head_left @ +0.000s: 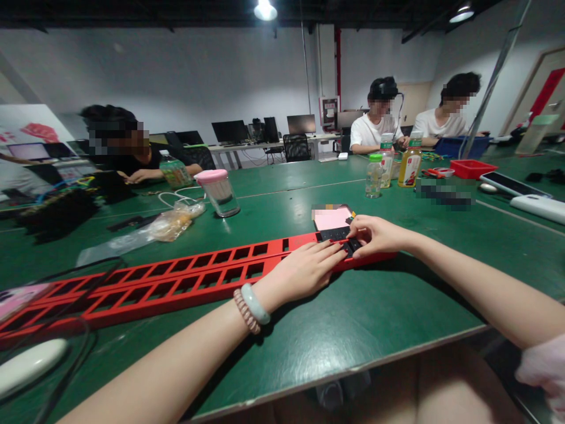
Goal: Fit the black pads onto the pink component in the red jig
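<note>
The red rack (176,277) is laid flat along the green table (353,330), its right end directly before the person, so both hands reach it without stretching. The left hand (304,271) is rested palm-down on that end, fingers extended and pressed together, apparently to steady the rack. The right hand (375,235) is curled over the same end, fingertips bent down onto small black parts (338,234) seated in the slots. Whether a part is pinched cannot be told.

The rack is long and narrow, with two rows of rectangular slots. Most slots are seen open; only those at the right end are filled. A pink pad (331,219) lies just beyond the rack.
</note>
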Tool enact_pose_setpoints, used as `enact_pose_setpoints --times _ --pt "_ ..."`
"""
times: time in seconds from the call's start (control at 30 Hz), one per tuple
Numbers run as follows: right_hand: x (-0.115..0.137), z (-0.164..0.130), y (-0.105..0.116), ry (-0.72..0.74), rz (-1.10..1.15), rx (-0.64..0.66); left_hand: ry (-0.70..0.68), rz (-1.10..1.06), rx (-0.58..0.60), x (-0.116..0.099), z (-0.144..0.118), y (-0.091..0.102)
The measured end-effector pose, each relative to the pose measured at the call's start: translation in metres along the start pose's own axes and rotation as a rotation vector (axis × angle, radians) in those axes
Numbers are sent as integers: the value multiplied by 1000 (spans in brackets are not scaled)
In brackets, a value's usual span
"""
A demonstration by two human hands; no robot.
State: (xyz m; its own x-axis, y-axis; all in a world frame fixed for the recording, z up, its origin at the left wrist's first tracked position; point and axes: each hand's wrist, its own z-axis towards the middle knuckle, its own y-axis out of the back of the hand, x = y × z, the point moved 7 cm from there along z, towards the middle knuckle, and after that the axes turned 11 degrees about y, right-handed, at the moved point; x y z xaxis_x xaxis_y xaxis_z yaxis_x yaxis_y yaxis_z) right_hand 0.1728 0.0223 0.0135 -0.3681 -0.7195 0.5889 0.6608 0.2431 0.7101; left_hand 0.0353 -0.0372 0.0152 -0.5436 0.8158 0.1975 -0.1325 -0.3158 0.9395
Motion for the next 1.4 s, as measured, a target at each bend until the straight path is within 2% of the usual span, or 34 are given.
enact_pose_setpoints --times 1.0,1.4 --pt "0 0 2 26 23 -21 -1 -12 -11 0 0 2" --pt "2 -2 5 29 -73 -17 0 -5 4 0 1 1"
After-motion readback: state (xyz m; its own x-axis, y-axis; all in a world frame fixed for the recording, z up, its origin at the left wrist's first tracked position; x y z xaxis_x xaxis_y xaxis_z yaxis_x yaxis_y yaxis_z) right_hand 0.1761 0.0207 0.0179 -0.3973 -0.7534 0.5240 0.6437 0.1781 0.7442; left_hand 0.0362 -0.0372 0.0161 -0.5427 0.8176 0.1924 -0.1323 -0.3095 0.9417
